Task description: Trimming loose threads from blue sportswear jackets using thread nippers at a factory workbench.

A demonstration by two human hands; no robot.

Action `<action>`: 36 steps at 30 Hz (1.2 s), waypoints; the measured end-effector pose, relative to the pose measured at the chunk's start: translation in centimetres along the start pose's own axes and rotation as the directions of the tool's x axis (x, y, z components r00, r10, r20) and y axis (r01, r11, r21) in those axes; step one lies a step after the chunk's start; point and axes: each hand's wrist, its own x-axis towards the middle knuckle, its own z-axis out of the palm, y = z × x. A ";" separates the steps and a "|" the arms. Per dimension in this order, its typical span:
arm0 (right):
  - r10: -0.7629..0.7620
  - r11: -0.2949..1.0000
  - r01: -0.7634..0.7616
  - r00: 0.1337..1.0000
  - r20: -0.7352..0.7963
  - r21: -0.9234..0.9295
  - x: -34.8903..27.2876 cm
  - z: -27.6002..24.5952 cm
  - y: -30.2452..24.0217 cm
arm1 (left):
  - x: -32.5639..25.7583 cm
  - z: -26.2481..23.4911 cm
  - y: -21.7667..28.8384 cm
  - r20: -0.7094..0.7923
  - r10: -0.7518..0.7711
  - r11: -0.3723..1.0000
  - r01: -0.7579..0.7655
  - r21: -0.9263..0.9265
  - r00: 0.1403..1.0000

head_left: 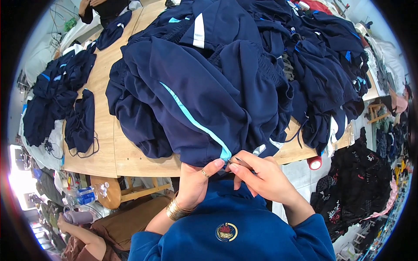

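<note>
In front of me a navy garment (191, 104) with a light-blue stripe (191, 118) lies over a heap of similar clothes at the table's near edge. My left hand (195, 182), with a ring and gold bangles, is closed on the garment's hem, thumb on top beside the stripe's lower end. Close by on the right, my right hand (263, 176) is closed in a pinch at the same spot. Between its thumb and forefinger shows the end of a small, thin dark tool (233, 162), mostly hidden by the fingers; its exact kind is unclear.
More navy garments lie on the wooden table (104, 78), in piles at left (61, 87) and right (322, 74). A wooden stool (109, 193) and a plastic bottle (85, 195) are at lower left. One person's arm (85, 239) shows there; another person (104, 11) stands beyond the table.
</note>
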 end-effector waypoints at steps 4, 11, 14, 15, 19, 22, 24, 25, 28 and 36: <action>0.004 1.000 -0.004 1.000 0.006 -0.017 0.0 -0.1 -0.1 | 0.0 -0.2 -0.2 -0.002 0.021 1.000 -0.021 0.010 1.000; 0.052 0.997 -0.050 0.998 0.034 -0.057 0.1 -0.7 -0.4 | 0.0 0.0 -0.3 -0.024 0.048 0.998 -0.047 0.045 0.999; 0.051 0.997 -0.049 0.998 0.035 -0.058 0.1 -0.7 -0.3 | 0.1 -0.2 -0.6 -0.022 0.069 0.994 -0.067 0.083 0.997; 0.044 0.998 -0.042 0.998 0.033 -0.054 0.2 -0.7 -0.2 | 0.1 -0.1 -0.6 -0.023 0.070 0.994 -0.068 0.084 0.997; 0.026 0.999 -0.027 0.999 -0.020 -0.026 0.3 0.0 0.3 | 0.3 0.0 -0.7 -0.041 0.054 0.998 -0.053 0.022 0.998; -0.056 0.998 0.053 0.996 -0.072 -0.042 0.4 0.5 0.9 | 0.4 0.3 -0.6 -0.037 0.001 0.999 -0.002 -0.035 0.999; -0.119 0.989 0.105 0.983 -0.138 -0.109 0.3 0.9 1.1 | 0.3 0.3 -0.6 -0.029 -0.024 0.998 0.022 -0.058 0.999; -0.119 0.988 0.104 0.983 -0.137 -0.109 0.4 1.1 1.4 | 0.4 0.2 -0.7 -0.034 -0.031 0.997 0.028 -0.066 0.999; -0.229 0.963 0.197 0.958 -0.175 -0.183 0.4 1.5 2.0 | 0.3 0.2 -0.7 -0.041 -0.034 0.997 0.031 -0.071 0.999; -0.073 0.990 0.092 0.982 -0.175 0.104 0.3 1.2 1.7 | 0.3 0.1 -0.4 0.047 -0.092 0.990 0.097 -0.105 0.995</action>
